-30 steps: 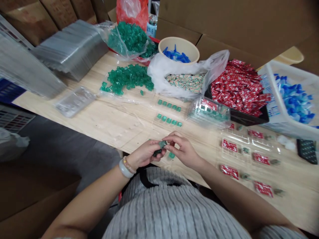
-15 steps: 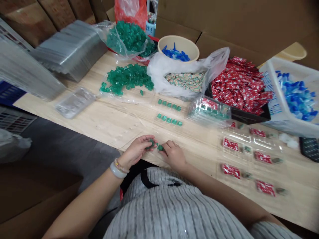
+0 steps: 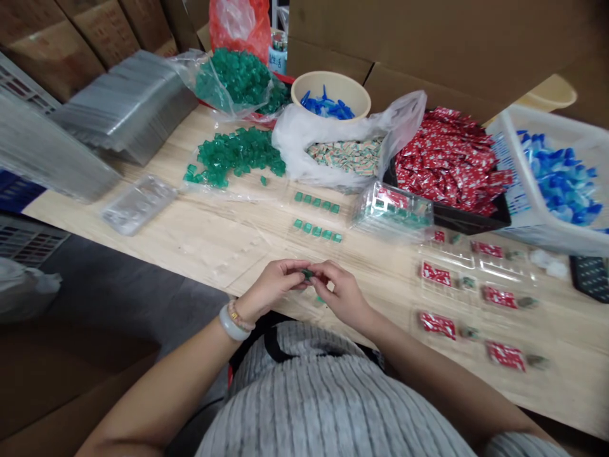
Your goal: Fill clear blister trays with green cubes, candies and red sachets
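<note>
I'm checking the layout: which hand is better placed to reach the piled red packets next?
Probably the right hand: it is nearer the red packets, which lie toward its side; the left hand is farther off. Both meet at a small green piece.

Worker, viewed from nearby: grey knit top point(image 3: 304, 400), ribbed, with dark lengthwise stripes. Black curved shape point(image 3: 273, 346): front of the top. Striped sleeve point(image 3: 521, 443): right of the top. Smooth pale bangle point(image 3: 230, 325) and pinkish beaded bracelet point(image 3: 237, 317), gold-accented: left of the top.
</note>
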Demonstrator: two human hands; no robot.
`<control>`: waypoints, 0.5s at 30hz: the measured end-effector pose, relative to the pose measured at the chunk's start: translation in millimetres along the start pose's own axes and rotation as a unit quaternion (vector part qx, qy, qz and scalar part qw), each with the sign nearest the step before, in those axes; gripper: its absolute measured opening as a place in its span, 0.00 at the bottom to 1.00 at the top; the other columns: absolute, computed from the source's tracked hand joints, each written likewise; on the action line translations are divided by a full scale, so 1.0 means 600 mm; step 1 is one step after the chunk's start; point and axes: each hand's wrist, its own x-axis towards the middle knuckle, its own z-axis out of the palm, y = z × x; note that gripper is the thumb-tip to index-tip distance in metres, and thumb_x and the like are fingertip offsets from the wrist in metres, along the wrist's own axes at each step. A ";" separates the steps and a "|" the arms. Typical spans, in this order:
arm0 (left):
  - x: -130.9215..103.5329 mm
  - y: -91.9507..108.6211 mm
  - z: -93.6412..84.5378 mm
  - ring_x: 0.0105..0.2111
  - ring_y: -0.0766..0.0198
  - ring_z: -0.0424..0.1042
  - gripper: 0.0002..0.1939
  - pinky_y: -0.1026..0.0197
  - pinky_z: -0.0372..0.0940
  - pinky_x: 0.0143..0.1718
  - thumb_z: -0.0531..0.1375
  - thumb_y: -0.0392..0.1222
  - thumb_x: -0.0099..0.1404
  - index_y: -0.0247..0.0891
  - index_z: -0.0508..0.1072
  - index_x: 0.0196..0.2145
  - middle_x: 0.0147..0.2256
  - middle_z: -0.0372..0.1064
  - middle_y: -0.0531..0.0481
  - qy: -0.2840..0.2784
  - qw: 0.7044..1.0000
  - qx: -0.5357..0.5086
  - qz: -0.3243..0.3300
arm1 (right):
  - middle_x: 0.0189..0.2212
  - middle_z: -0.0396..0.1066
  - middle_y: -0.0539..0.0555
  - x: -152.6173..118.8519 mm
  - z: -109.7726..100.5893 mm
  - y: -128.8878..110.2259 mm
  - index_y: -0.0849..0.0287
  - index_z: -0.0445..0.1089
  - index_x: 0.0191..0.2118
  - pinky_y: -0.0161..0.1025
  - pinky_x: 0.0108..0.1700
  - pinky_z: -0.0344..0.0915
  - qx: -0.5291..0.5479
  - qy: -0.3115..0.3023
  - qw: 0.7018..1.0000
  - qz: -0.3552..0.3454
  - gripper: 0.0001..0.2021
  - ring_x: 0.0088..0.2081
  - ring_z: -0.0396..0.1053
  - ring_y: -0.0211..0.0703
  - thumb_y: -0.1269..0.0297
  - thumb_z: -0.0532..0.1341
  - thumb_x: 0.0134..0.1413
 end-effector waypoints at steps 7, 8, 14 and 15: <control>0.013 -0.013 0.010 0.28 0.70 0.67 0.15 0.68 0.61 0.29 0.56 0.30 0.49 0.33 0.73 0.36 0.34 0.71 0.47 -0.028 0.998 -0.032 -0.056 | 0.40 0.63 0.57 -0.015 -0.014 0.009 0.57 0.64 0.45 0.42 0.44 0.63 -0.042 -0.012 0.994 -0.099 0.13 0.43 0.61 0.41 0.67 0.55 0.53; 0.014 -0.016 0.012 0.27 0.71 0.67 0.13 0.69 0.61 0.28 0.57 0.30 0.50 0.33 0.73 0.36 0.33 0.71 0.48 -0.035 0.996 -0.048 -0.064 | 0.40 0.62 0.57 -0.017 -0.013 0.012 0.57 0.64 0.45 0.42 0.44 0.63 -0.043 -0.004 0.994 -0.104 0.12 0.43 0.61 0.41 0.67 0.54 0.53; 0.013 -0.028 0.017 0.23 0.73 0.64 0.10 0.69 0.56 0.24 0.61 0.35 0.48 0.33 0.72 0.32 0.24 0.67 0.52 -0.071 0.992 -0.065 -0.075 | 0.39 0.62 0.56 -0.022 -0.010 0.010 0.56 0.63 0.47 0.41 0.44 0.63 -0.022 0.007 0.997 -0.077 0.14 0.43 0.61 0.40 0.68 0.51 0.56; 0.011 -0.028 0.016 0.23 0.73 0.64 0.11 0.69 0.55 0.24 0.62 0.35 0.48 0.33 0.72 0.33 0.24 0.67 0.53 -0.079 0.991 -0.069 -0.084 | 0.39 0.62 0.56 -0.023 -0.012 0.008 0.56 0.63 0.48 0.42 0.44 0.63 -0.013 -0.003 0.997 -0.074 0.14 0.43 0.61 0.40 0.68 0.52 0.55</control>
